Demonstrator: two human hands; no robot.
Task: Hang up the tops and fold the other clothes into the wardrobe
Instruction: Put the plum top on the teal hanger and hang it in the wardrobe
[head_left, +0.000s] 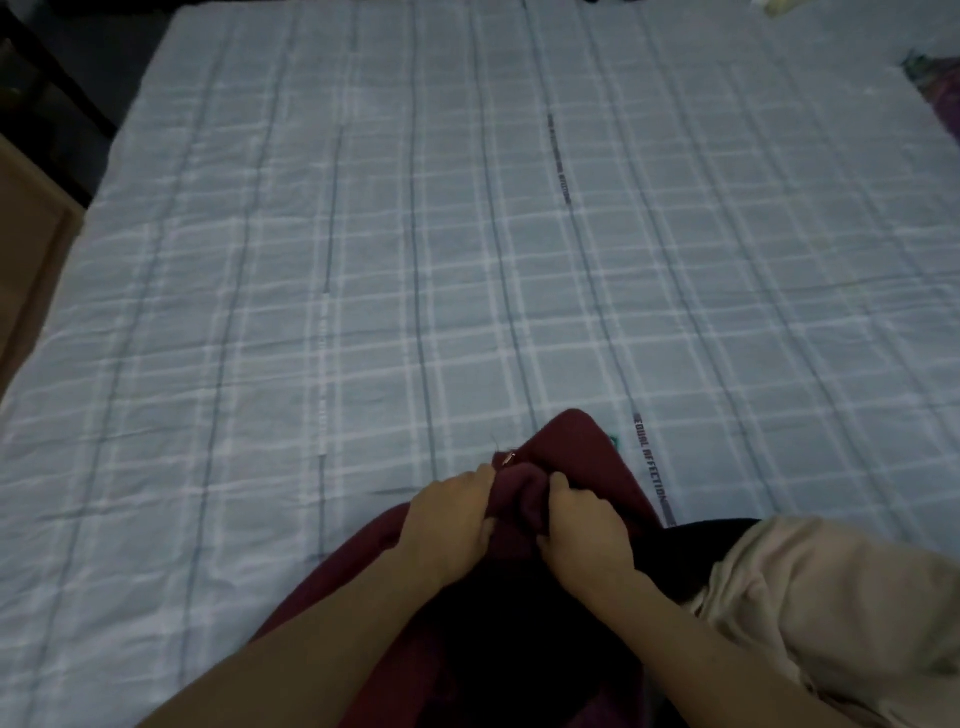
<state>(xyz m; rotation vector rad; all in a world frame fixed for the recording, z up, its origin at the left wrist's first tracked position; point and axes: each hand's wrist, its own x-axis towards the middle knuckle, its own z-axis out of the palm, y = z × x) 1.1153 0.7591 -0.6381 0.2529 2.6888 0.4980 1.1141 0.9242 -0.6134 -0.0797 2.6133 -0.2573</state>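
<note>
Found maroon garment (576, 441) bunched at the near edge of the bed (363, 260), lying on the checked pale-blue sheet (701, 270). Noted left hand (452, 519) gripping a fold of it, with fingers curled into the cloth. Noted right hand (582, 525) just beside, likewise clenched on the same garment, knuckles up. Saw both hands close together, with a ridge of maroon cloth bunched up between them.

Recorded a small metallic piece (508, 457) on the garment just beyond the left fingertips (possibly a zip pull; too small to confirm). Observed a black garment (717, 540) lying against the maroon one on the right side. Observed a beige garment (831, 597) heaped beside the black one at the near right corner.

Logged dark printed lettering (652, 470) on the sheet just right of the maroon cloth. Spotted a sliver of green (615, 441) at the maroon edge; could not identify it. Marked brown wooden furniture (31, 249) past the left side of the bed. Marked a purple item (943, 93) at the far right edge, too blurred to name.
</note>
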